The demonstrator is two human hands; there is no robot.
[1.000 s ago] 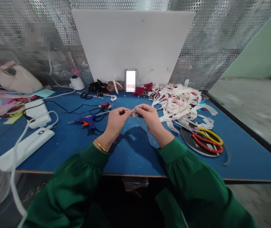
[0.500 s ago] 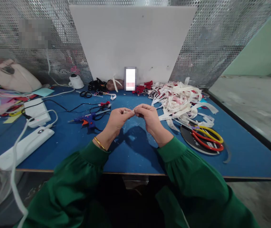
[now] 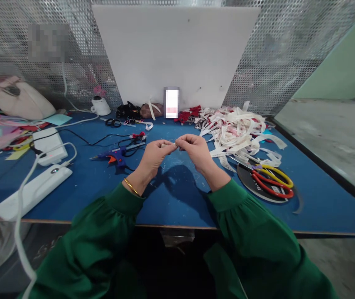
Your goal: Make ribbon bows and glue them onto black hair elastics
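My left hand [image 3: 153, 158] is closed in a pinch above the blue table, with a small pale strip [image 3: 164, 145] showing between its thumb and fingers. Fingertip to fingertip with it, my right hand [image 3: 196, 153] pinches too; whatever it grips is too small and hidden to make out. To the left of the hands lies a blue glue gun [image 3: 116, 157] with an orange trigger. Just right of my right hand begins a tangled heap of white ribbons [image 3: 235, 131], some with print on them.
Scissors with red and yellow handles [image 3: 273, 182] rest on a black disc [image 3: 245, 185] at the right. White power strips [image 3: 32, 193] and cables occupy the left. Along the back are black scissors [image 3: 113, 123], red bows [image 3: 192, 113] and a bright phone-like screen [image 3: 171, 103] against a white board [image 3: 177, 50].
My right hand has shifted very slightly upward, its fingertips still at the left hand's. The view has moved a little; the table items stay where they were.
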